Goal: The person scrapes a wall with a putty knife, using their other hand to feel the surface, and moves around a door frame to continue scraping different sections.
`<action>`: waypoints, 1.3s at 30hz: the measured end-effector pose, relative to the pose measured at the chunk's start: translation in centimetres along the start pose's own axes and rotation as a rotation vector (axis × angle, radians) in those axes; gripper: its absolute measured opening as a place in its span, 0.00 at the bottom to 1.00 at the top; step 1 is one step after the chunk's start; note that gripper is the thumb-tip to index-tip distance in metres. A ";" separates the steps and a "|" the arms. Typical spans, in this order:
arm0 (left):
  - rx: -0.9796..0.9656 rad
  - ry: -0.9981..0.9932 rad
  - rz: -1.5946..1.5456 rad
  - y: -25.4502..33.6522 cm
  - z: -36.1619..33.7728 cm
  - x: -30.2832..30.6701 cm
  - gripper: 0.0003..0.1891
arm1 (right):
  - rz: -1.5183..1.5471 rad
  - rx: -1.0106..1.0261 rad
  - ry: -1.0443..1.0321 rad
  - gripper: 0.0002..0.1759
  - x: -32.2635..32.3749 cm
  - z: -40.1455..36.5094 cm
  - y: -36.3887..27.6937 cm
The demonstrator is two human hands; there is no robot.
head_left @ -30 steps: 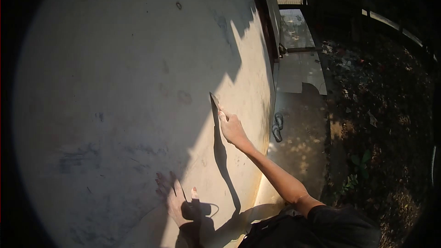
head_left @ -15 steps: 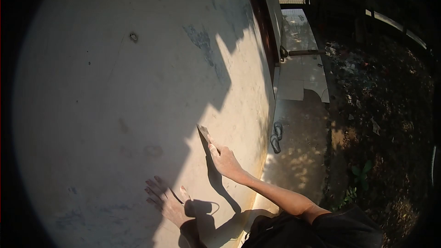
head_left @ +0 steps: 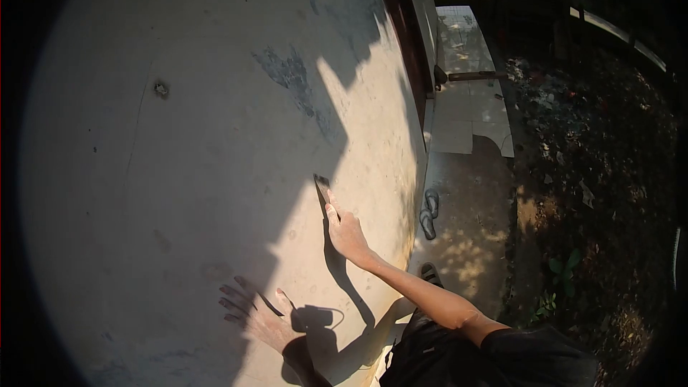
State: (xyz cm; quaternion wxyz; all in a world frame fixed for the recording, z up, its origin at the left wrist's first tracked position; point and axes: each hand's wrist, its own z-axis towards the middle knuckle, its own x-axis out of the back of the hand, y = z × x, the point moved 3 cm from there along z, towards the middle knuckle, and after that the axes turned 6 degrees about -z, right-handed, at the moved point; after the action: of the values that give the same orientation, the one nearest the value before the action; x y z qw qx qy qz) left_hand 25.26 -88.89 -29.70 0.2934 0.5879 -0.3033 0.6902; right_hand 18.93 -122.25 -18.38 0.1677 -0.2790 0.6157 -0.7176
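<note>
My right hand [head_left: 347, 235] is wrapped round a flat scraper [head_left: 322, 188], whose blade lies against the pale wall [head_left: 201, 172] near the edge between shade and sunlight. White dust marks the fingers. Lower and to the left, my left hand [head_left: 269, 321] rests on the wall with its fingers spread and nothing in it. Above the scraper, a grey rough patch [head_left: 290, 79] shows on the wall. Farther left there is a small dark pit [head_left: 160, 89]. Shadows of my arm and head fall across the lower wall.
A dark red frame [head_left: 405, 29] edges the wall. Right of it are a tiled ledge [head_left: 455, 115] with a long-handled tool [head_left: 469, 76], and grey sandals [head_left: 429, 213] on the concrete floor [head_left: 466, 193]. Leaf-strewn ground and plants [head_left: 566, 272] lie farther right.
The view has shifted, so wall marks appear farther left. My right hand and the scraper have moved slightly up the wall. A foot in a sandal now shows below the loose sandals.
</note>
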 end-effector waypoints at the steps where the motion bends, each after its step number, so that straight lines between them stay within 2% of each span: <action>1: -0.003 -0.005 -0.002 0.1 0.5 -0.6 0.05 | 0.018 -0.017 -0.009 0.24 0.3 0.8 -0.1; 3: -0.015 0.001 -0.006 0.5 2.6 -1.7 0.04 | 0.078 0.022 -0.030 0.24 1.0 0.7 -0.5; 9: -0.023 -0.031 -0.036 2.3 7.5 -6.5 0.03 | -0.078 0.053 -0.224 0.25 3.2 2.5 -0.1; 13: -0.036 -0.043 -0.061 4.3 11.8 -9.7 0.03 | -0.195 0.044 -0.226 0.26 3.9 2.1 0.6; 14: -0.040 -0.041 -0.062 4.4 13.3 -10.4 0.04 | -0.197 0.047 -0.219 0.26 3.7 3.8 1.2; 16: -0.040 -0.052 -0.069 5.2 15.2 -12.1 0.04 | -0.170 0.028 -0.048 0.25 3.6 7.5 2.1; 17: -0.039 -0.062 -0.072 5.6 15.9 -12.9 0.05 | -0.174 0.021 -0.048 0.25 3.7 9.5 2.7; 19: -0.047 -0.064 -0.067 5.9 18.8 -14.1 0.05 | 0.020 -0.030 0.073 0.25 4.5 13.6 3.3; 23: 0.000 -0.042 -0.025 8.8 25.2 -9.6 0.03 | -0.044 0.076 0.045 0.24 5.7 13.8 3.7; 25: 0.047 -0.042 0.000 9.9 28.1 -7.2 0.05 | -0.007 0.101 0.097 0.24 6.1 17.7 5.0; 26: 0.078 -0.054 0.009 9.8 27.0 -7.2 0.06 | 0.025 0.120 0.130 0.24 6.7 19.5 5.5; 27: 0.113 -0.070 0.022 9.1 24.9 -7.5 0.08 | 0.035 0.002 0.102 0.24 8.6 21.3 3.9; 28: 0.146 -0.078 0.036 8.7 23.9 -7.3 0.10 | 0.078 0.007 0.104 0.24 8.6 24.1 5.6; 30: 0.207 -0.069 0.065 10.3 31.3 -2.1 0.13 | 0.065 -0.026 0.065 0.24 9.7 25.6 5.6; 32: 0.263 -0.058 0.087 11.8 39.3 3.2 0.16 | 0.042 0.004 0.042 0.24 10.4 23.5 5.0; 34: 0.325 -0.056 0.106 12.6 40.6 4.8 0.19 | 0.014 0.028 0.012 0.24 10.1 23.0 5.9; 36: 0.395 -0.063 0.131 14.0 39.9 6.4 0.23 | 0.002 0.096 0.089 0.24 10.1 24.3 6.7; 39: 0.501 -0.103 0.182 18.3 42.5 9.6 0.28 | 0.106 -0.129 0.075 0.25 12.8 30.5 6.6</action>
State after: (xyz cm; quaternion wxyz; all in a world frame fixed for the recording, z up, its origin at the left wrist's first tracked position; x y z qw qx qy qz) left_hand 36.92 -132.62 -16.30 0.0595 0.6468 -0.1895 0.7363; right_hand 26.66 -155.02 -19.72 0.1640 -0.2294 0.6804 -0.6764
